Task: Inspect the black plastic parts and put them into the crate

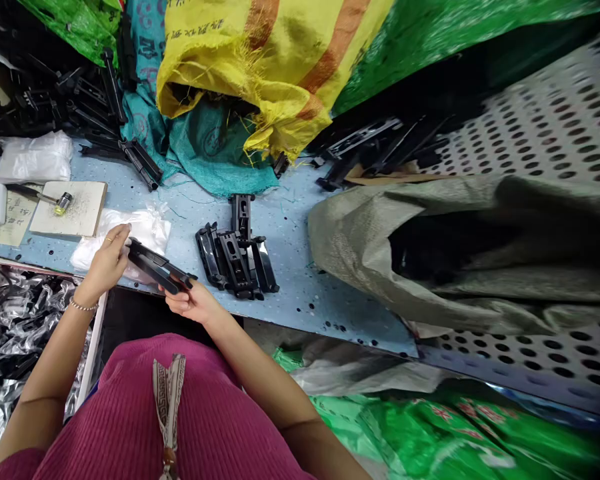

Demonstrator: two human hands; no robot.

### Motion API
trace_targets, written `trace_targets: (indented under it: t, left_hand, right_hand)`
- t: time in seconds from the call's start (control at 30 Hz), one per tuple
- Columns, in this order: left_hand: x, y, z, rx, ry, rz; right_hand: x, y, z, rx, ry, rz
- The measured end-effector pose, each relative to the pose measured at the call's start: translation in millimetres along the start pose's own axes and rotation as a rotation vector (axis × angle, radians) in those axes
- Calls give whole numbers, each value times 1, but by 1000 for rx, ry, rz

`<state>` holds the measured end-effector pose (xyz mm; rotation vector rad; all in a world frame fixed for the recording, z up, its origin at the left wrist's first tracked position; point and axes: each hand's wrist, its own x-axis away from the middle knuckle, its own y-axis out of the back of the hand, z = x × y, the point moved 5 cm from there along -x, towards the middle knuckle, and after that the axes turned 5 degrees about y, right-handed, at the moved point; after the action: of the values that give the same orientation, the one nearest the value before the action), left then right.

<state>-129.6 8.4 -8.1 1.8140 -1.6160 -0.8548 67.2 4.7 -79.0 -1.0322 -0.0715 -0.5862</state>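
My right hand (193, 303) is closed around the near end of a long black plastic part (157, 263), held tilted over the front edge of the blue table. At the part's far end is my left hand (109, 263), its fingers drawn together over a stack of clear plastic bags (147, 230). Whether those fingertips pinch a bag or the part is hard to see. To the right of my hands lies a small pile of similar black parts (237, 257) on the blue tabletop (300, 287).
A yellow woven sack (280, 53) and a teal sack (205, 147) stand at the back. An open grey sack (350, 227) lies right. More black parts (85, 100) heap up back left, near a notepad (67, 210). Silvery packed items (30, 333) fill a crate lower left.
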Motion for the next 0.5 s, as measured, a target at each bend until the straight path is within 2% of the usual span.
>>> trace_targets:
  t: [0.1,0.2,0.27,0.3,0.37,0.4,0.43,0.47,0.5]
  left_hand:
    - [26,-18,-32,-21,-213,73]
    - [48,-32,-64,-1,-337,218]
    - [61,-22,-73,-5,-326,258]
    - [68,-11,-72,-23,-309,259]
    - [88,22,-55,-88,-224,255]
    - [102,40,-38,-134,-143,266]
    - [117,55,-16,-184,-23,295]
    - [133,67,11,-242,122,338]
    - [152,74,39,-306,292,408]
  right_hand:
    - [-15,6,0,100,121,-184]
    - [-17,-3,8,522,316,-389]
    - [-11,-22,14,857,387,-382]
    - [-7,-34,16,988,398,-292]
    - [4,-57,18,1146,389,8]
    - [12,-63,21,1184,391,133]
    - [21,-64,29,1224,407,178]
    - [29,-59,40,1282,437,132]
    - [38,-48,54,1363,477,5]
